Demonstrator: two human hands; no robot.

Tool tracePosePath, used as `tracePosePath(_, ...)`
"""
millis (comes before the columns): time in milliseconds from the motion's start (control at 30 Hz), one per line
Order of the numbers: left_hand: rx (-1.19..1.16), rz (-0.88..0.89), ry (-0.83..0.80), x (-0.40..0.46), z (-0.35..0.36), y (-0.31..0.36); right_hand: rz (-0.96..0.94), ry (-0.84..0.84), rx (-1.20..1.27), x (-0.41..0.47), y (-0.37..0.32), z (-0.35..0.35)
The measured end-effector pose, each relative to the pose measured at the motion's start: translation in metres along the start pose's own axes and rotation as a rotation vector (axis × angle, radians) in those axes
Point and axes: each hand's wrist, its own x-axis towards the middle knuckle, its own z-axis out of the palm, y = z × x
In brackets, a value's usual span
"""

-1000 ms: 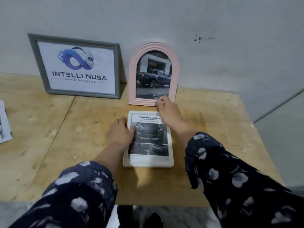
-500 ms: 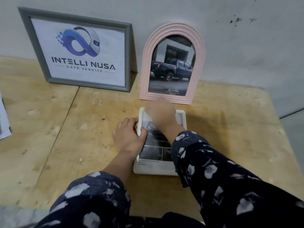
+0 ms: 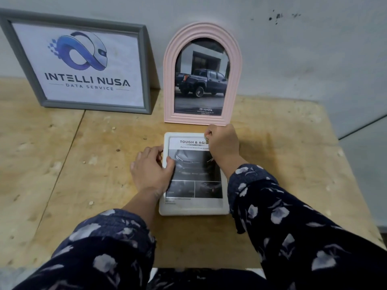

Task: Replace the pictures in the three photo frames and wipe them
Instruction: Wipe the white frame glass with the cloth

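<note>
**Q:** Head camera view, looking down: what is on the desk?

**A:** A pale plywood desk (image 3: 272,164) against a grey wall. A white rectangular photo frame (image 3: 193,208) lies flat, face up, near the front middle, showing a car brochure page headed "Tough & Agile". Behind it, leaning upright on the wall, stand a pink arched photo frame (image 3: 202,31) with a dark pickup picture and, to its left, a grey rectangular photo frame (image 3: 147,70) with a blue logo print.

**Q:** What are the hands doing?

**A:** The left hand (image 3: 149,168) holds the white frame's left edge, thumb lying on the picture and fingers curled over the rim. The right hand (image 3: 223,143) sits at the frame's top right corner, fingertips pinched together; whether they hold the frame's edge or something small, I cannot tell.

**Q:** Which step is this?

**A:** Probably work on the white frame, either seating its picture or starting to lift it. No cloth is visible, so wiping seems not yet begun.

**Q:** What does the next move need?

**A:** A steady left hold while the right works the corner gently, without creasing the paper.
</note>
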Motion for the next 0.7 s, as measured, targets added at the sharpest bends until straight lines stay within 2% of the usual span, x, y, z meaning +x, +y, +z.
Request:
tracePosePath(100,0.003,0.011,-0.005,0.000,0.000,-0.001,0.119,0.038,0.026,-0.002,0.007,-0.005)
tracePosePath(233,-0.001,0.005,-0.005,0.001,0.000,0.000,0.224,0.009,-0.019,0.003,0.001,-0.012)
tracePosePath(433,-0.007,0.001,-0.011,0.001,0.000,-0.002,0.461,0.018,0.069,-0.002,0.005,-0.014)
tracePosePath(700,-0.022,0.006,-0.008,0.002,0.001,-0.003,0.612,-0.025,0.287,-0.022,0.010,-0.021)
